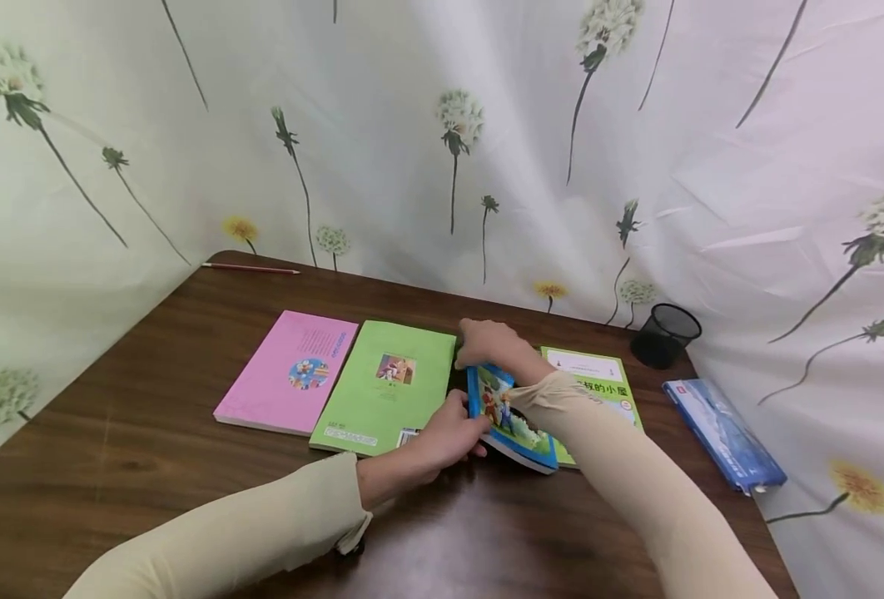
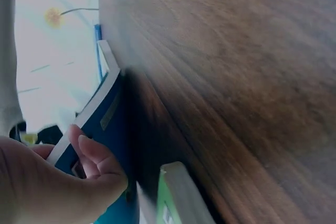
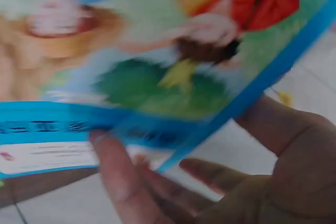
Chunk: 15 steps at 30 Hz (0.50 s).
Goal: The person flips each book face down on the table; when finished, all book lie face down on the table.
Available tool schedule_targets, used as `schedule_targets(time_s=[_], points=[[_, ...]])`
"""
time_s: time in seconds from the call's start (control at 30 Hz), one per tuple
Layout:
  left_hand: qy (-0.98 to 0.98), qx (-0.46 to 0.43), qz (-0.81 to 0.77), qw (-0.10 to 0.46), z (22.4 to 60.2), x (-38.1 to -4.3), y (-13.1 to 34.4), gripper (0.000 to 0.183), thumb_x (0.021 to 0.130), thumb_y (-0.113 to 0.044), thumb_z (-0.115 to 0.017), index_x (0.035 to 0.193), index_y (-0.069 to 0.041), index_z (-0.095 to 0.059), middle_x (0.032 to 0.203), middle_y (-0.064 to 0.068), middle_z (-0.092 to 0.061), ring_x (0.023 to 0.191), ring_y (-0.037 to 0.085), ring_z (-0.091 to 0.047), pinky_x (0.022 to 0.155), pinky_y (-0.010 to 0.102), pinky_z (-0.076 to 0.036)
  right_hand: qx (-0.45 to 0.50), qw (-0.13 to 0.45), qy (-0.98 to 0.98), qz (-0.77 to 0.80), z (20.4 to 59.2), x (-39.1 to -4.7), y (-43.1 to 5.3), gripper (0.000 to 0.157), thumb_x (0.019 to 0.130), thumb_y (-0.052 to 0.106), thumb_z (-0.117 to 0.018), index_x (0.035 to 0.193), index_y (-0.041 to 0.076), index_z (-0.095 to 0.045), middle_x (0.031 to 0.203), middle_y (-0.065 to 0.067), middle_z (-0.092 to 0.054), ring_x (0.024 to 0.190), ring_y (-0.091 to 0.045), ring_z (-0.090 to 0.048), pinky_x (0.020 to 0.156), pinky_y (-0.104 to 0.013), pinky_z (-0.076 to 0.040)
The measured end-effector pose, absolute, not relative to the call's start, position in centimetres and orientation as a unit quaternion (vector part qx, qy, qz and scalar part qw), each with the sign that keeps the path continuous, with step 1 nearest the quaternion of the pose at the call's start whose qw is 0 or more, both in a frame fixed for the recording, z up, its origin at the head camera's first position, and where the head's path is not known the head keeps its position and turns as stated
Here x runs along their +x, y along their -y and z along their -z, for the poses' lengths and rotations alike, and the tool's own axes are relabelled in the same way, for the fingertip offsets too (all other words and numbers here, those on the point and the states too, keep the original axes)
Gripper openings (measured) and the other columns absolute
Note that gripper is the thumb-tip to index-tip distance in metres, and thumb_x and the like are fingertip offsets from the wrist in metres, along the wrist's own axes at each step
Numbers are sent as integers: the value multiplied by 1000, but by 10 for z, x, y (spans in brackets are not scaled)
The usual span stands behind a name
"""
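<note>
Your left hand grips the left edge of the blue book; your right hand grips its far end. The book is tilted over the table, between the left green book and the right green book, partly hiding the latter; table contact cannot be confirmed. The pink book lies flat beside the left green book
</note>
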<state>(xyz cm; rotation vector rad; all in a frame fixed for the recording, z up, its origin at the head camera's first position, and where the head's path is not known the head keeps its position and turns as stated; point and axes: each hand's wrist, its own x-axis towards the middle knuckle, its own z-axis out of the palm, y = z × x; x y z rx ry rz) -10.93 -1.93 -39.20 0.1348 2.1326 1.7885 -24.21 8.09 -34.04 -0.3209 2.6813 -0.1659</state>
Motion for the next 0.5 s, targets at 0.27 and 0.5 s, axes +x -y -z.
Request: schedule_targets(time_s=[0.27, 0.5], points=[[-779, 93, -605, 136, 389, -104, 15, 48, 95, -18, -58, 132, 5, -39, 96, 15, -61, 75, 24, -67, 64, 30, -51, -89, 180, -980, 1, 345, -238, -64, 68, 100, 19, -51, 160, 14, -21, 161, -20, -28, 134, -37, -47, 84, -40, -42], [-807, 100, -569, 121, 381, -104, 11, 50, 95, -23, -58, 133, 3, -39, 98, 13, -57, 76, 21, -54, 65, 32, -44, -93, 150, -984, 29, 336, -239, -70, 68, 98, 14, -53, 160, 16, -24, 159, -22, -29, 72, -24, -51, 60, -33, -36]])
